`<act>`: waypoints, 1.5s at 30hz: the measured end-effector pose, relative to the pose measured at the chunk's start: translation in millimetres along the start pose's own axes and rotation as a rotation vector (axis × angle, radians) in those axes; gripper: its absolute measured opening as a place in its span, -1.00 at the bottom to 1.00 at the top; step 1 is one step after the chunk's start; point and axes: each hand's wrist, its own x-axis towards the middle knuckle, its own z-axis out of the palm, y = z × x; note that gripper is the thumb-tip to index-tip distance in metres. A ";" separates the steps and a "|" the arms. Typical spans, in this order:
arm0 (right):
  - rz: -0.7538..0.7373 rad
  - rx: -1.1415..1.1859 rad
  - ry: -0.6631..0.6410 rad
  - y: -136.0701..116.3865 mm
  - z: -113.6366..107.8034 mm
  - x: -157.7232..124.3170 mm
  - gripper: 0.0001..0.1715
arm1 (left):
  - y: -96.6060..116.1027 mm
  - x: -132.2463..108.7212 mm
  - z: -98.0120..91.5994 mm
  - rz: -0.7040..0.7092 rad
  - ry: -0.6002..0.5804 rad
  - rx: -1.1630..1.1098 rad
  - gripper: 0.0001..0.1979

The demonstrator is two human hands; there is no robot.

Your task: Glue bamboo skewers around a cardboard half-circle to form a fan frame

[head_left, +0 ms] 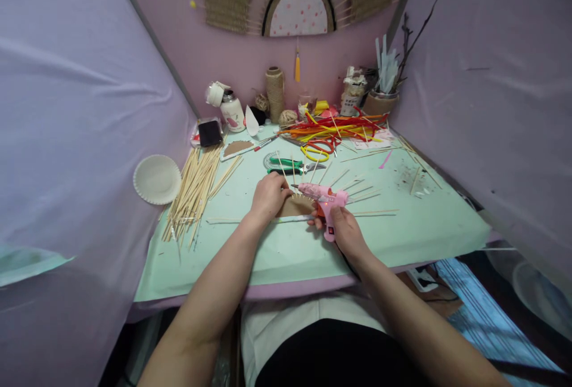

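My right hand [344, 229] is wrapped round the grip of a pink hot glue gun [328, 196]. The gun's nozzle points left, close to the fingers of my left hand [270, 196]. Below the nozzle lies a brown cardboard half-circle [292, 207], partly hidden by both hands. Thin wooden sticks [353, 186] fan out from its curved edge, and longer ones run along its straight side. My left fingers are bent together at the left of the fan, by a stick; what they pinch is too small to make out.
Green-handled pruning shears [286, 166] lie just behind the fan. A heap of loose sticks [196, 190] and a white paper plate [157, 179] are at left. Scissors [318, 151], colourful pipe cleaners [335, 127], a twine spool [274, 95] and a bottle [233, 112] stand or lie behind.
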 end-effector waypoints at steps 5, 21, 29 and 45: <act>0.001 0.005 0.007 -3.9 2.6 -0.4 -0.32 | -0.7 0.8 0.5 -0.004 -0.015 0.015 -0.87; 0.021 -0.041 0.021 -10.8 6.5 -1.9 -0.30 | -0.7 1.6 0.4 -0.024 -0.032 0.037 -0.88; 0.017 -0.030 0.016 -9.3 5.8 -0.8 -0.29 | -1.2 2.4 0.6 -0.028 -0.051 0.049 -0.89; -0.010 -0.022 0.016 -6.0 4.7 -0.9 -0.33 | -2.6 3.0 1.1 -0.032 -0.048 0.034 -0.88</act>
